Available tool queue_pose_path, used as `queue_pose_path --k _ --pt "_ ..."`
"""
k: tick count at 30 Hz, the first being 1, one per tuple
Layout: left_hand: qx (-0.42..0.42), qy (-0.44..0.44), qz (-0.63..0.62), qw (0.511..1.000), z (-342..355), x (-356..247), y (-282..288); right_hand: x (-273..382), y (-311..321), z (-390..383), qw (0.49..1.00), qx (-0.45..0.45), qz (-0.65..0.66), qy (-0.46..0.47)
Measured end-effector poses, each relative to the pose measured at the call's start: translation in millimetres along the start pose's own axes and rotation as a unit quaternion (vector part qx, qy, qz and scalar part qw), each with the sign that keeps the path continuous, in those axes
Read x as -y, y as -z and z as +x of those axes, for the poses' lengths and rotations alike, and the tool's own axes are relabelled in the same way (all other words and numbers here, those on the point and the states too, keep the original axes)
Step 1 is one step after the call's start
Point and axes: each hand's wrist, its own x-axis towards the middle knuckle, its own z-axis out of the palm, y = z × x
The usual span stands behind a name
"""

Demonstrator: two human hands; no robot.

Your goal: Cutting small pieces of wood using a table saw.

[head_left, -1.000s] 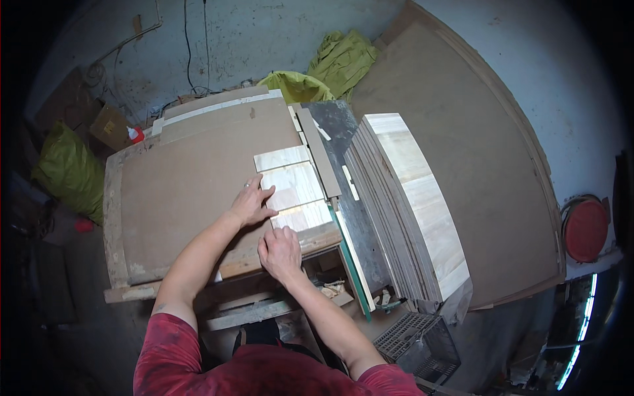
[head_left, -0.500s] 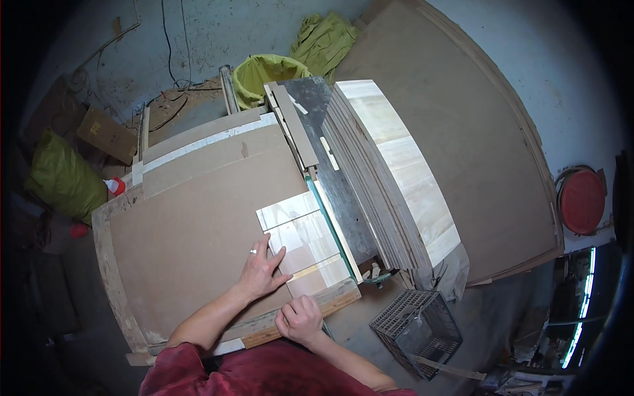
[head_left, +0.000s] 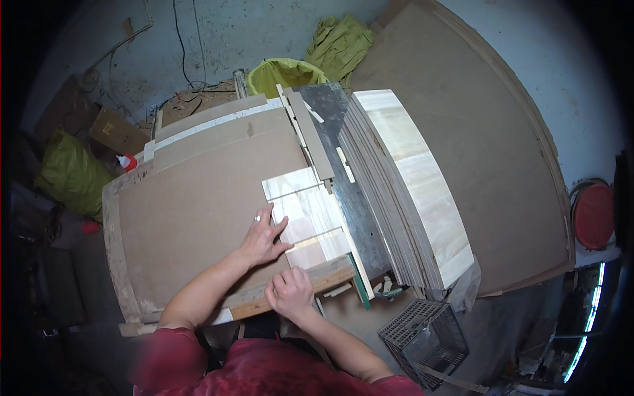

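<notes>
My left hand (head_left: 263, 234) has its fingers spread along the left edge of several pale wooden pieces (head_left: 305, 210), fingertips touching them. These lie side by side at the right of a large brown panel (head_left: 191, 231). My right hand (head_left: 288, 290) is curled at the panel's near edge, just below the pieces; whether anything is under its fingertips cannot be seen. Right of the pieces are a narrow brown strip (head_left: 309, 132), a dark metal surface (head_left: 366, 234) and a green-edged strip (head_left: 360, 287).
A stack of long pale boards (head_left: 422, 198) stands right of the metal surface, before large brown sheets (head_left: 508, 171). A plastic crate (head_left: 422, 343) is low at right. Behind are a yellow-lined bin (head_left: 284, 72) and cardboard box (head_left: 115, 132); a green sack (head_left: 72, 175) is at left.
The brown panel, with the pieces and both hands, slid toward me relative to the metal surface, then partly back away from me. The camera's view has shifted slightly.
</notes>
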Motion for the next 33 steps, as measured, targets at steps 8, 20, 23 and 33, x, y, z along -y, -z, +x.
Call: queue_pose_path --k 8,20,23,33 --pt "0.000 0.033 0.054 0.998 107.9 123.2 52.9 -17.2 -83.2 144.7 0.999 -0.033 -0.011 -0.001" --pt "0.060 0.104 0.080 0.990 149.4 161.5 85.6 -14.9 -109.9 201.0 0.999 0.009 -0.025 -0.029" --pt "0.067 0.102 0.050 0.991 126.3 131.0 77.3 -9.0 -90.6 168.8 0.999 0.006 -0.021 -0.037" --pt "-0.003 0.036 0.008 0.999 -12.2 0.2 7.9 17.3 -0.7 -0.3 1.000 0.009 -0.010 -0.023"
